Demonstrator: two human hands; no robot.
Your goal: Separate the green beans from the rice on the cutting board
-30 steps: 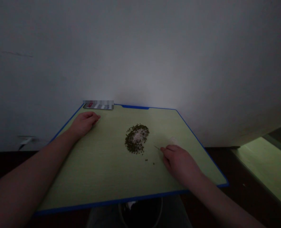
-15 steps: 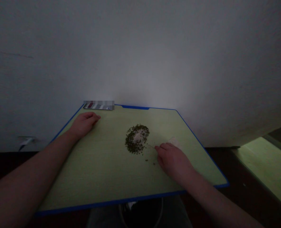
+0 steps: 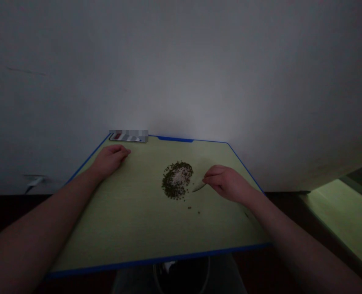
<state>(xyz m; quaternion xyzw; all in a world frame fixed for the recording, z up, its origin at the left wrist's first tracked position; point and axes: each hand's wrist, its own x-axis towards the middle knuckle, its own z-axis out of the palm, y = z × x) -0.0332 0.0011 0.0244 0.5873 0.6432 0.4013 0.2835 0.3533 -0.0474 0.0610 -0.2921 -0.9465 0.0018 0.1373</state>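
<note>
In the head view a round heap of small dark green grains [image 3: 169,186] lies on the table, with a pale grainy patch [image 3: 179,176] in its middle. Just right of it, my right hand [image 3: 225,181] pinches a thin, pale, curved sheet [image 3: 199,185] that looks see-through. The sheet's lower edge points at the heap; whether it touches the table I cannot tell. My left hand [image 3: 109,158] rests on the table at the left, fingers curled together, with nothing visible in them. A few stray grains [image 3: 189,208] lie in front of the heap.
The light green table [image 3: 132,228] has a blue edge and stands against a grey wall. A phone-like flat device [image 3: 128,137], partly blurred out, lies at the back left corner. Below the front edge is a dark round bin [image 3: 181,275]. A socket with a plug [image 3: 36,181] is at left.
My right hand has lifted and turned, moving slightly away from me. The pale sheet has come up with it and now shows as a curve beside the heap. My left hand stays put.
</note>
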